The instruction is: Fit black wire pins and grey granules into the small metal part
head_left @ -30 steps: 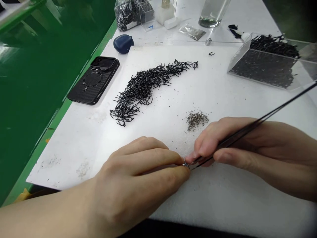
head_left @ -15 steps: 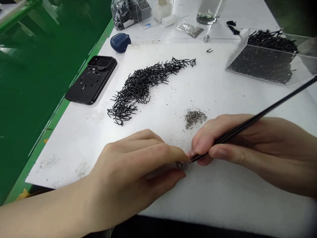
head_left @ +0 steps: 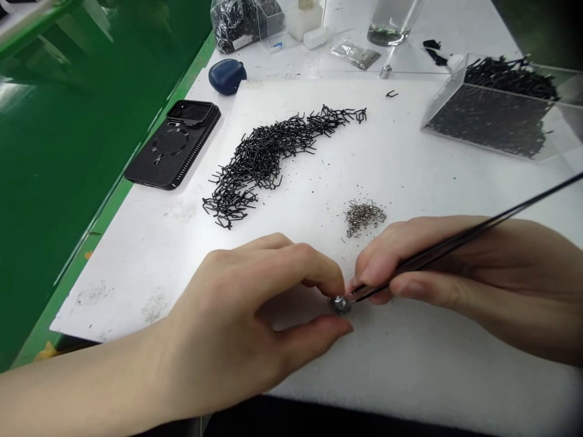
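Working left to right, we start at the green panel [head_left: 68, 194] along the counter's left edge, where a black-cased phone [head_left: 172, 144] and a rounded navy case [head_left: 226, 77] sit just beside the white foam sheet [head_left: 410, 370]. The long heap of bent black wire pieces [head_left: 259, 161] lies mid-sheet. Below it, our left hand [head_left: 237, 309] curves its thumb and forefinger on either side of a small silver piece [head_left: 340, 304] near the sheet's front edge; we can't tell how hard they press. If that hold slackens, the piece could drop or roll, perhaps into the grey metal grit [head_left: 364, 217] just above it. Our right hand [head_left: 455, 267] pinches slim black tweezers [head_left: 510, 215], their tips right at the piece, so a slip could flick it away. Farther right, the clear acrylic tray [head_left: 487, 115] of black wire sits near the back corner, within reach of a careless swing of the tweezers. The bare foam along the front right gives us the most open room.
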Demonstrator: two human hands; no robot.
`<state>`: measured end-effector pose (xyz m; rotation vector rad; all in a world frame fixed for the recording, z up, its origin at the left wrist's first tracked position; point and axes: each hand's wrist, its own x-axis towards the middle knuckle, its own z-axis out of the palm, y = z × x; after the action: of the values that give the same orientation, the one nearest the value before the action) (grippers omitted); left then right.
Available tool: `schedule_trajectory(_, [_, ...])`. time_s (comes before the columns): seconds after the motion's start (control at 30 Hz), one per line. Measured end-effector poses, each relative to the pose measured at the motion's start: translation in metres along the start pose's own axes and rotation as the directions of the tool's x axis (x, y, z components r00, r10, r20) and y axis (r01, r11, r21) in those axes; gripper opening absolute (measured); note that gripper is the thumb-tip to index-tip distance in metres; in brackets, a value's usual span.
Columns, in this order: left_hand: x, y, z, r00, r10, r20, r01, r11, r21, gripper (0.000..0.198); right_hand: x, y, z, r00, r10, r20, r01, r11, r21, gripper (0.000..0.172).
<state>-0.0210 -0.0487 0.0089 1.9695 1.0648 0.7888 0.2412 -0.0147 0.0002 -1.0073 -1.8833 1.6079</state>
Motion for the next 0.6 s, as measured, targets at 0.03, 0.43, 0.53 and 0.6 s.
schedule_trajectory(0.03, [-0.0004, 0.0005, -0.0004, 1.000, -0.009, -0.010, 0.008, 0.999, -0.046, 0.023, -0.0001, 0.0001, 0.0001, 1.000, 0.004, -0.001, -0.004, 1.000, 0.004, 0.023])
schedule_trajectory(0.43, [0.0030, -0.0012, -0.0011, 0.995, -0.028, -0.100, 0.021, 0.997, -0.074, 0.019, 0.0042, -0.0032, 0.0006, 1.000, 0.015, 0.018, -0.015, 1.000, 0.011, 0.014])
schedule_trajectory(0.53, [0.0031, -0.0024, -0.0010, 0.986, -0.014, -0.166, 0.023, 0.998, 0.052, 0.018, 0.0041, -0.0043, 0.0014, 0.999, 0.028, 0.027, -0.029, 0.999, 0.031, 0.016])
schedule_trajectory(0.6, [0.0039, -0.0023, 0.0002, 0.985, -0.018, -0.174, 0.035, 0.995, 0.096, 0.017, 0.0042, -0.0046, 0.0015, 0.999, 0.029, 0.031, -0.030, 0.999, 0.039, 0.017])
